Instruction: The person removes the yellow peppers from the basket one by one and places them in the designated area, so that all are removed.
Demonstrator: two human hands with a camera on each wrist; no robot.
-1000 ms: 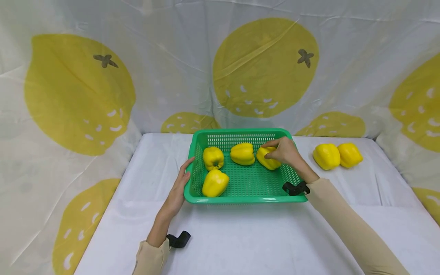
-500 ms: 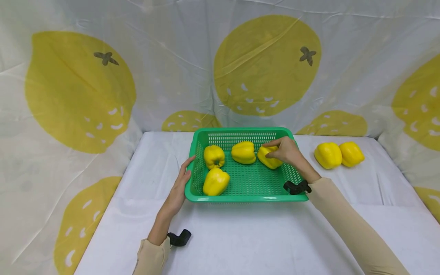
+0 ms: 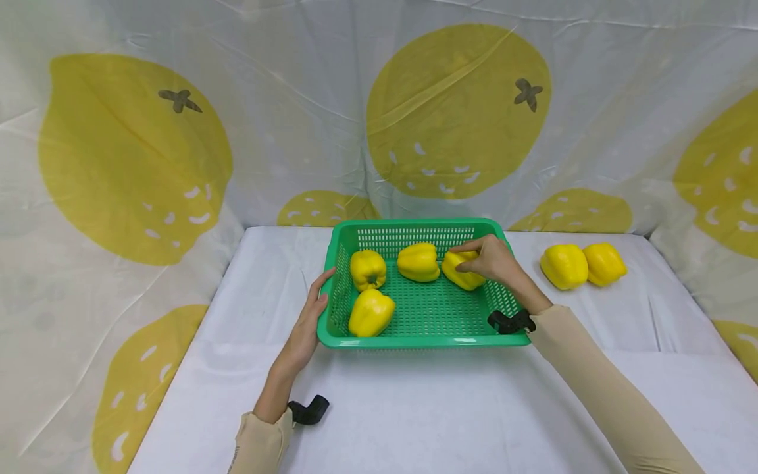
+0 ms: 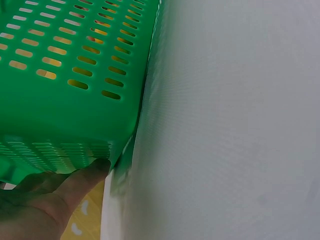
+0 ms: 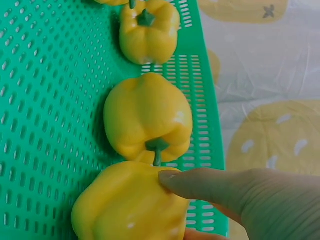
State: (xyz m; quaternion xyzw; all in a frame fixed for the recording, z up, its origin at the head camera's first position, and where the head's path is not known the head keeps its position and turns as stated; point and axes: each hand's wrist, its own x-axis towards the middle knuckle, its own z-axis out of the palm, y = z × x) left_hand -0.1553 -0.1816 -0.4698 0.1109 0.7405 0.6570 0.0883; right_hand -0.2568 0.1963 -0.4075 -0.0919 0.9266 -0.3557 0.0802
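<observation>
A green perforated basket (image 3: 426,342) stands on the white-covered table with several yellow bell peppers inside. My right hand (image 3: 494,260) grips the rightmost bell pepper (image 3: 460,276) in it, near the back right corner. Seen from the right wrist, the thumb (image 5: 200,184) presses on that pepper's side while other fingers are mostly hidden behind it. Just beside it sits another yellow bell pepper (image 5: 147,117) with a green stem. At the basket's left side, my left hand (image 3: 303,332) rests against the outer wall with fingers extended; the left wrist view has the fingers touching it.
Two more yellow peppers (image 3: 564,266) lie side by side on the table, right of the basket. Inside on the left are a back pepper (image 3: 368,268) and a front pepper (image 3: 371,314). A lemon-printed cloth (image 3: 296,131) hangs behind the table.
The head view shifts very slightly. Both hands, the basket and the peppers keep their places, and the right hand still holds the same bell pepper.
</observation>
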